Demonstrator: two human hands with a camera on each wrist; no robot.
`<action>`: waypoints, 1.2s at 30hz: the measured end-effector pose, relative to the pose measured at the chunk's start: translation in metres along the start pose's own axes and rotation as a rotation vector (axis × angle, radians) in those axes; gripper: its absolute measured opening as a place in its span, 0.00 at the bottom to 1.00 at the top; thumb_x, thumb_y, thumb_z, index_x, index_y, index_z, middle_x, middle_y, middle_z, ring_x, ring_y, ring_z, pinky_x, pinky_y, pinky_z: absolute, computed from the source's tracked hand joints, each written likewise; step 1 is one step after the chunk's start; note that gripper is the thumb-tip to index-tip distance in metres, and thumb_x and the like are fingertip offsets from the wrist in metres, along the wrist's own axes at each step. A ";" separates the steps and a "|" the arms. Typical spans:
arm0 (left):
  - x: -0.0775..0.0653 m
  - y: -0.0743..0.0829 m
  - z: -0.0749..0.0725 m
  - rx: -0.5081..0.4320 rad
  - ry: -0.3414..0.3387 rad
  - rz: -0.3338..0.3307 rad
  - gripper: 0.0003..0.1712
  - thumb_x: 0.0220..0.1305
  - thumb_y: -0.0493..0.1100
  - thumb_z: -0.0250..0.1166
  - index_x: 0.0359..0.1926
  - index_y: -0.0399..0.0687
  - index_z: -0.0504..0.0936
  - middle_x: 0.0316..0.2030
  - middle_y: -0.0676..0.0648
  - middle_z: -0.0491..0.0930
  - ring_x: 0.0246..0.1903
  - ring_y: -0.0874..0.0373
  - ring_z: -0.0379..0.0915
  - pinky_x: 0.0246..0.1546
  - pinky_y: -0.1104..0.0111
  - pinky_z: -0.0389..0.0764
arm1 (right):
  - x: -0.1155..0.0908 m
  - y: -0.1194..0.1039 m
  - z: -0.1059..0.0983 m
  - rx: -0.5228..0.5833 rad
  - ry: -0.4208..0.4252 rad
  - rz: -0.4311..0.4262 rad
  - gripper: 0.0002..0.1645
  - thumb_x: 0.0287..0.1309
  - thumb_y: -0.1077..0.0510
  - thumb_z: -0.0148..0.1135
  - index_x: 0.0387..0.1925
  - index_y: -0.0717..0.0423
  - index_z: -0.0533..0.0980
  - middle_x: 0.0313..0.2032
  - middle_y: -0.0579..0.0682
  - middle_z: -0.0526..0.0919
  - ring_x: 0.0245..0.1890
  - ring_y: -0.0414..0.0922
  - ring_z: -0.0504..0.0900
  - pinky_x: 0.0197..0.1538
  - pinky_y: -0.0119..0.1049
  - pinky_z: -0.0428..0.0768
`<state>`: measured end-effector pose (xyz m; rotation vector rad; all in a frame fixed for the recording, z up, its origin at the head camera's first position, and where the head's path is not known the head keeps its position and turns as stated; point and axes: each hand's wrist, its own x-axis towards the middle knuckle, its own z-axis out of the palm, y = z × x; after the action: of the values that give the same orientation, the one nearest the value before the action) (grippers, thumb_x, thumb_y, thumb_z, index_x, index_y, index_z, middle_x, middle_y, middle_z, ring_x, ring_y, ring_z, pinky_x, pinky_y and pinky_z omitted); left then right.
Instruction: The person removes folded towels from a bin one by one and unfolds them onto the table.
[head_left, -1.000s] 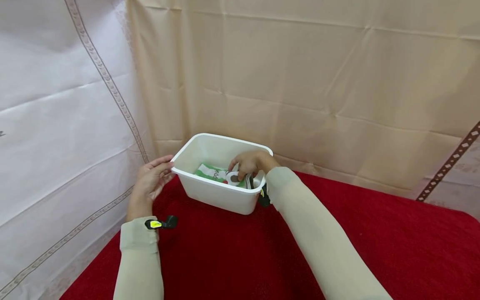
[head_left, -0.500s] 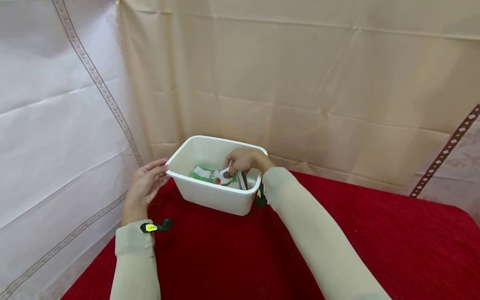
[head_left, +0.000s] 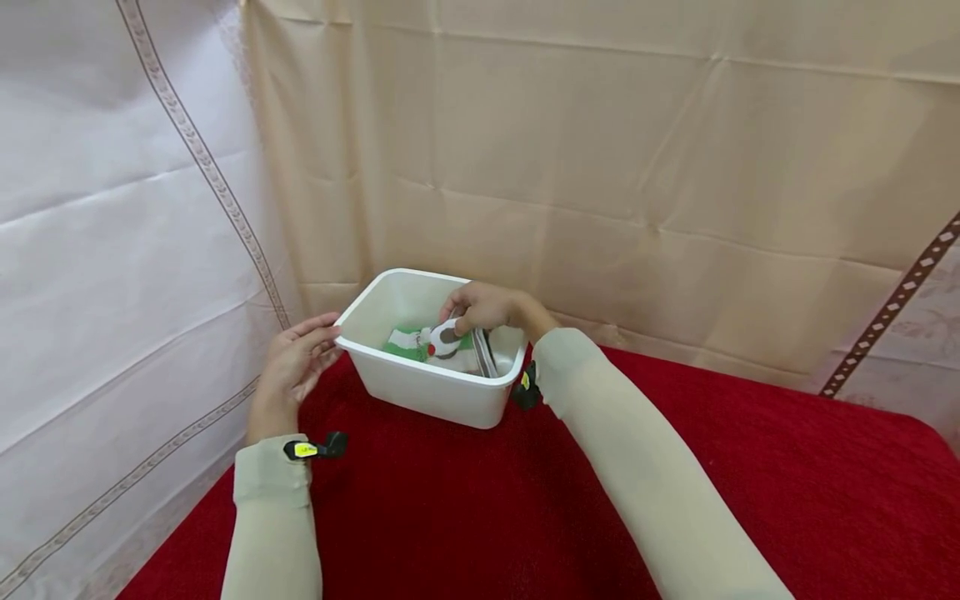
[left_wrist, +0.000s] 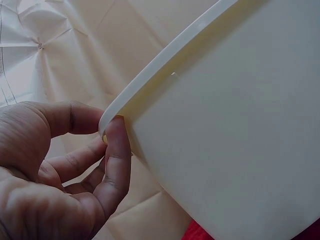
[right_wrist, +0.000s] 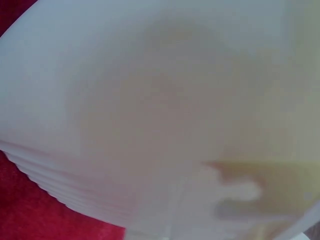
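Observation:
In the head view a white plastic bin [head_left: 427, 398] stands on the red cloth. My left hand [head_left: 294, 367] pinches the rim at its near left corner, and the left wrist view shows thumb and fingers on the rim [left_wrist: 150, 65]. My right hand [head_left: 483, 305] reaches inside the bin and pinches a white item [head_left: 444, 343] with a brown patch and a red spot, perhaps folded fabric. Beneath it lies a green and white printed piece [head_left: 405, 342]. A dark-and-white striped piece [head_left: 483, 354] leans beside it. The bin's wall [right_wrist: 100, 75] hides the right hand in the right wrist view.
The red cloth [head_left: 465, 517] covers the table, with its edge at the right. A beige curtain [head_left: 600, 167] hangs close behind the bin, and a white curtain [head_left: 112, 250] hangs at the left.
My right hand has risen a little inside the bin, and the white item with the brown patch has shifted up and left with it. The left hand keeps its hold on the rim.

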<state>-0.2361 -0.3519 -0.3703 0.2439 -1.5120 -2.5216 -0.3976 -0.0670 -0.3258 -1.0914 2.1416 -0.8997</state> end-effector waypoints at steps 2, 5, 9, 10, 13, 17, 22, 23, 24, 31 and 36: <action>0.000 -0.001 0.000 0.001 -0.001 0.000 0.12 0.67 0.25 0.63 0.38 0.42 0.90 0.33 0.45 0.86 0.31 0.58 0.82 0.34 0.71 0.87 | -0.001 -0.003 -0.002 0.005 0.002 -0.012 0.15 0.59 0.69 0.64 0.48 0.59 0.80 0.38 0.50 0.83 0.38 0.42 0.76 0.39 0.31 0.73; 0.000 -0.002 0.000 -0.002 0.001 -0.002 0.12 0.67 0.25 0.63 0.38 0.42 0.90 0.34 0.45 0.86 0.31 0.58 0.82 0.35 0.71 0.87 | -0.004 -0.008 -0.005 0.018 0.004 -0.020 0.15 0.59 0.70 0.63 0.48 0.60 0.80 0.38 0.51 0.83 0.40 0.43 0.76 0.42 0.32 0.74; 0.001 -0.002 0.000 -0.015 0.003 -0.007 0.13 0.67 0.25 0.62 0.38 0.42 0.90 0.34 0.45 0.86 0.31 0.58 0.82 0.35 0.71 0.87 | -0.009 -0.016 -0.010 0.011 0.010 -0.042 0.15 0.59 0.70 0.62 0.48 0.60 0.81 0.39 0.52 0.84 0.41 0.45 0.77 0.44 0.33 0.75; 0.001 -0.002 0.000 -0.015 0.001 -0.008 0.13 0.68 0.25 0.62 0.38 0.42 0.90 0.33 0.45 0.86 0.31 0.58 0.82 0.35 0.71 0.87 | -0.010 -0.018 -0.011 0.006 0.015 -0.049 0.15 0.59 0.69 0.62 0.48 0.60 0.81 0.40 0.52 0.84 0.42 0.45 0.77 0.44 0.34 0.75; 0.002 -0.002 0.001 -0.012 0.001 -0.007 0.12 0.67 0.25 0.63 0.38 0.42 0.89 0.33 0.45 0.86 0.31 0.58 0.82 0.35 0.71 0.87 | -0.016 -0.025 -0.016 -0.009 0.043 -0.075 0.15 0.59 0.69 0.62 0.48 0.60 0.81 0.41 0.53 0.84 0.44 0.47 0.77 0.46 0.35 0.75; 0.003 -0.001 0.002 -0.005 0.000 -0.006 0.12 0.67 0.26 0.63 0.38 0.42 0.90 0.33 0.46 0.86 0.30 0.58 0.82 0.34 0.71 0.87 | -0.021 -0.032 -0.022 -0.007 0.085 -0.094 0.16 0.59 0.70 0.61 0.48 0.59 0.81 0.42 0.53 0.84 0.45 0.47 0.77 0.47 0.35 0.75; 0.002 0.000 0.002 -0.001 -0.003 -0.011 0.12 0.67 0.26 0.63 0.38 0.42 0.90 0.32 0.46 0.86 0.31 0.59 0.81 0.34 0.71 0.87 | -0.027 -0.040 -0.028 0.005 0.111 -0.099 0.16 0.60 0.70 0.61 0.48 0.59 0.81 0.42 0.53 0.84 0.44 0.46 0.78 0.46 0.35 0.77; 0.002 0.000 0.002 0.002 -0.001 -0.010 0.12 0.67 0.26 0.63 0.37 0.43 0.90 0.32 0.46 0.86 0.31 0.59 0.81 0.34 0.71 0.87 | -0.029 -0.042 -0.029 0.001 0.117 -0.103 0.16 0.60 0.70 0.61 0.48 0.59 0.81 0.42 0.53 0.84 0.44 0.46 0.78 0.47 0.35 0.77; 0.002 0.000 0.002 0.003 -0.003 -0.011 0.12 0.68 0.26 0.63 0.38 0.43 0.90 0.33 0.46 0.86 0.31 0.59 0.81 0.34 0.72 0.87 | -0.031 -0.044 -0.030 -0.003 0.124 -0.108 0.15 0.60 0.70 0.61 0.49 0.59 0.81 0.42 0.53 0.84 0.45 0.46 0.78 0.47 0.35 0.77; 0.000 -0.001 0.001 0.001 0.002 -0.003 0.12 0.68 0.26 0.63 0.38 0.43 0.90 0.33 0.46 0.86 0.31 0.59 0.81 0.34 0.71 0.87 | -0.047 -0.064 -0.037 0.016 0.164 -0.136 0.15 0.62 0.70 0.61 0.49 0.58 0.81 0.44 0.54 0.84 0.46 0.48 0.79 0.50 0.36 0.77; -0.001 -0.001 0.000 0.011 0.005 0.002 0.12 0.68 0.26 0.63 0.38 0.43 0.90 0.33 0.47 0.86 0.30 0.59 0.81 0.35 0.71 0.87 | -0.058 -0.078 -0.045 -0.002 0.191 -0.158 0.15 0.64 0.69 0.60 0.51 0.58 0.81 0.47 0.54 0.83 0.49 0.49 0.79 0.52 0.38 0.78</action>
<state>-0.2347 -0.3516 -0.3709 0.2493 -1.5241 -2.5096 -0.3652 -0.0386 -0.2278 -1.2338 2.2322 -1.1143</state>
